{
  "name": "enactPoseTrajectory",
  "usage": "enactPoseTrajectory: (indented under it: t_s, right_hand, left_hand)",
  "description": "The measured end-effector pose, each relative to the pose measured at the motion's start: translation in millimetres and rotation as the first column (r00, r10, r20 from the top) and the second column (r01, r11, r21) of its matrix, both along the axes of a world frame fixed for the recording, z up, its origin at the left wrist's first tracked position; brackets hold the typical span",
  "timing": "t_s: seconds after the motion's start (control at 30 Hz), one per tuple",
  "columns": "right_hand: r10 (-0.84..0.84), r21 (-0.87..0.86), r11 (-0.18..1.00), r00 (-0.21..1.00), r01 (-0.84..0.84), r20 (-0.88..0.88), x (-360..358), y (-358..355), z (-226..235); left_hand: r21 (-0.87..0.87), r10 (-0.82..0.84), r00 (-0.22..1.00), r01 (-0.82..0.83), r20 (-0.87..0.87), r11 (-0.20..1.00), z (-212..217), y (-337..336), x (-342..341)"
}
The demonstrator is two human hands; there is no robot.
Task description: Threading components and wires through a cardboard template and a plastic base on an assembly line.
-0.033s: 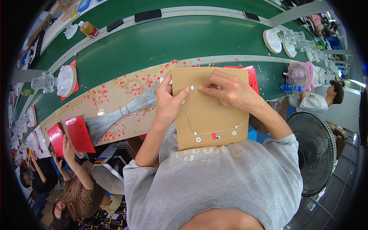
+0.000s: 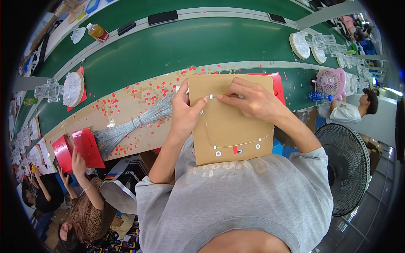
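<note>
Co-worker's hand (image 2: 78, 165) shifted rightward; beside green table (image 2: 211, 44), left hand (image 2: 185, 111) grips cardboard (image 2: 236, 124), right hand (image 2: 255, 100) pinches wire (image 2: 215, 97).

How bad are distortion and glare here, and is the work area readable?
Head view: fisheye bows the green bench, corners black; head view: bright light streak near the right rim; head view: cardboard panel fairly evenly lit, readable.

long green worktable (image 2: 236, 42), dark tiled floor (image 2: 382, 179)
</note>
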State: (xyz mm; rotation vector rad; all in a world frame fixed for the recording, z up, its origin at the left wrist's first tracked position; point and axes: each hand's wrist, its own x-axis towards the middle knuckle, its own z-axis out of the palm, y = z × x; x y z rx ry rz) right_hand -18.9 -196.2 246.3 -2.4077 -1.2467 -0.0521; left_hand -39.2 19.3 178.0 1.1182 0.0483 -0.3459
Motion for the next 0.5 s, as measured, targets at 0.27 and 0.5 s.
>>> enactPoseTrajectory:
  t_s: [0.27,0.5]
  right_hand:
    - [0.030,-0.058,0.998,0.994,-0.024,0.103,-5.6,1.2,-4.7]
    - [0.032,-0.080,0.997,0.989,-0.020,0.147,-6.2,4.5,-6.9]
  left_hand:
    - [0.020,0.026,0.998,-0.027,0.051,0.999,5.0,-0.8,-1.2]
    - [-0.022,0.025,0.999,-0.024,0.030,0.999,1.8,0.1,-2.4]
